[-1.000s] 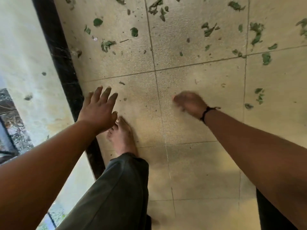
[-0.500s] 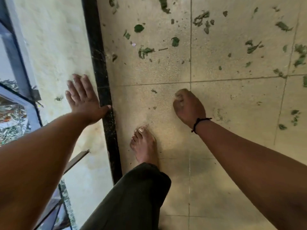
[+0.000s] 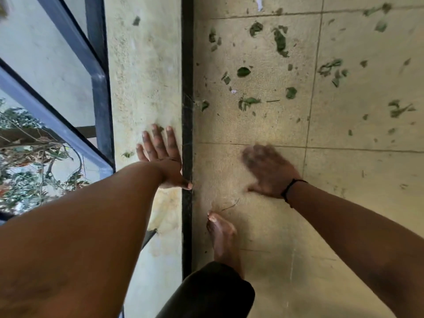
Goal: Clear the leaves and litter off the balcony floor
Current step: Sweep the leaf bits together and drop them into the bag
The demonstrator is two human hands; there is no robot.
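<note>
Several green leaves (image 3: 280, 41) and small scraps lie scattered over the beige tiled balcony floor (image 3: 344, 203), mostly in the upper half of the view. A small white bit of litter (image 3: 233, 91) lies among them. My left hand (image 3: 161, 157) presses flat with spread fingers on the low yellowish wall (image 3: 142, 76) at the left. My right hand (image 3: 268, 172) is blurred, fingers spread, just above the floor tile near the wall, holding nothing I can see. My bare foot (image 3: 221, 235) stands just below it.
A black skirting strip (image 3: 187, 65) runs along the foot of the wall. A dark metal railing (image 3: 98, 76) tops the wall at the left, with trees below beyond it. A thin twig (image 3: 229, 206) lies by my toes.
My right hand has gone from a curled fist to spread fingers and is moving over the tile. My left hand has shifted from above the floor onto the wall. The view has swung left.
</note>
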